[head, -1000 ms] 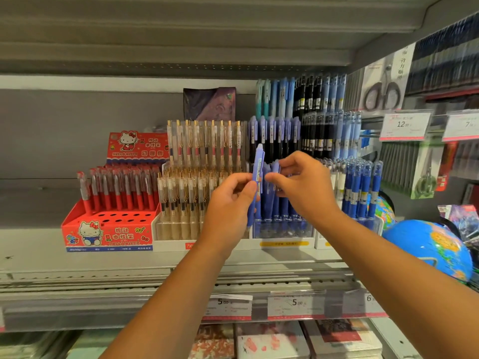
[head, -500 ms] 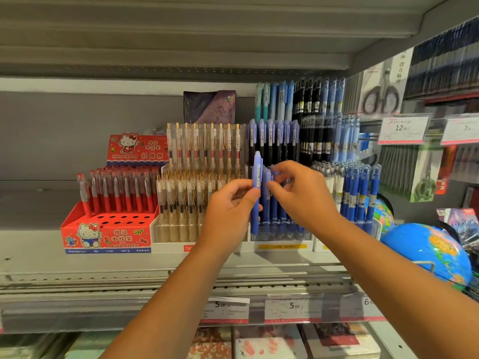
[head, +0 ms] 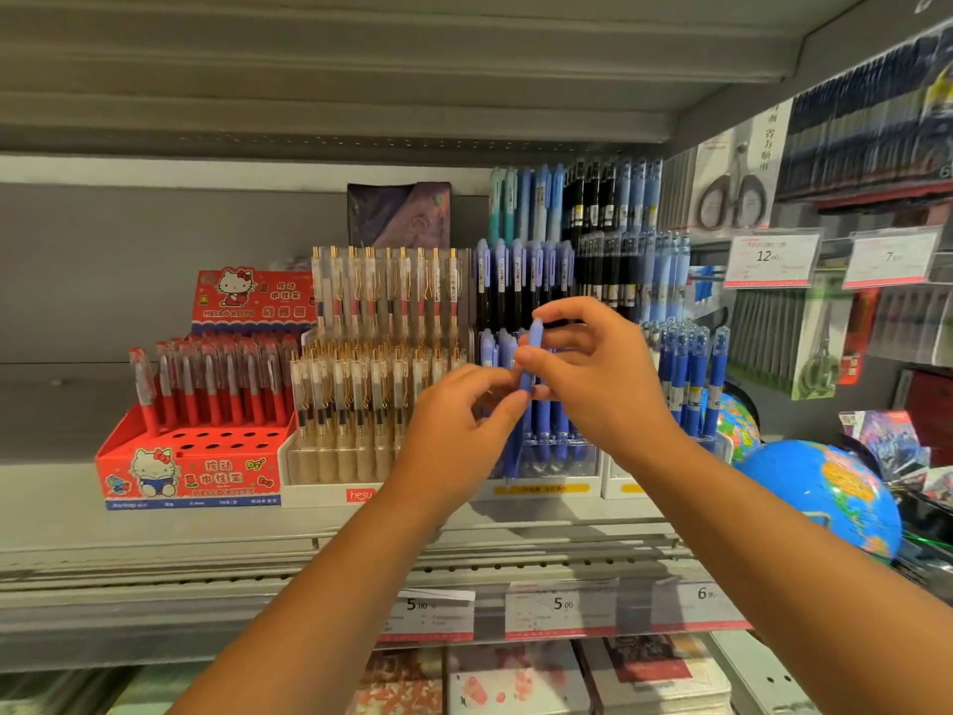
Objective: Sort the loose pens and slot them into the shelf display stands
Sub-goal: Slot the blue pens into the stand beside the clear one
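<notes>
Before the clear display stand (head: pixel 546 469) of matching pens on the shelf (head: pixel 154 528), a blue pen (head: pixel 526 384) stands almost upright between both hands. The right hand (head: pixel 603 384) pinches its upper half with curled fingers. The left hand (head: pixel 454 430) pinches the barrel just below.

Cannot see mid-barrel of the blue pen (head: pixel 535 335) under fingers of left hand (head: pixel 459 430) and right hand (head: pixel 603 384). Cannot read fine print on price tags (head: pixel 562 608). Cropped at near edge: notebooks (head: pixel 515 681).
</notes>
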{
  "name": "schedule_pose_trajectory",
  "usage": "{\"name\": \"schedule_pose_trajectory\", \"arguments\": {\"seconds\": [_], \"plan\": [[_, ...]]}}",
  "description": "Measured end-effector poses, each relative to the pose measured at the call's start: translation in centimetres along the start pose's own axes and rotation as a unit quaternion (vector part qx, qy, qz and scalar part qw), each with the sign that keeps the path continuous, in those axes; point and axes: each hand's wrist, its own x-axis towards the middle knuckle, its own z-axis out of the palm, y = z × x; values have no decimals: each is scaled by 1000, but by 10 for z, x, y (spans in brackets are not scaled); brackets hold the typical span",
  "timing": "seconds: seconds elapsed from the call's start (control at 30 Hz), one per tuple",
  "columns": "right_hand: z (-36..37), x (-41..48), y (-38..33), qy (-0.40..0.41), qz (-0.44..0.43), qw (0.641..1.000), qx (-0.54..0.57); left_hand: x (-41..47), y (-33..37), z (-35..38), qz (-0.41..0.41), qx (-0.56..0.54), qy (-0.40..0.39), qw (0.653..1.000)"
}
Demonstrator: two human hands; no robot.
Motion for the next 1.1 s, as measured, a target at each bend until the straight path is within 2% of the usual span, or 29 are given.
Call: {"name": "schedule_pose_trajectory", "arguments": {"seconds": [0.1, 0.17, 0.27, 0.4, 0.5, 0.7, 1.1], "plan": [[-5, 1, 2, 20, -6, 1000, 14, 8, 3, -8, 132, 189, 22, 973], [-9, 2, 4, 36, -3, 999, 20, 20, 5, -17, 176, 270, 26, 946], [-12, 5, 8, 65, 4, 998, 17, 44, 4, -28, 174, 363, -16, 915], [-14, 15, 9, 110, -12, 994, 4, 69, -5, -34, 134, 454, -141, 869], [-13, 23, 11, 126, -26, 991, -39, 71, -17, -32, 107, 450, -181, 868], [-3, 23, 26, 100, -30, 986, -132, 66, -23, -27, 138, 445, -138, 874], [9, 9, 39, 35, -5, 968, -249, 63, -23, -22, 111, 429, -115, 889]]}}
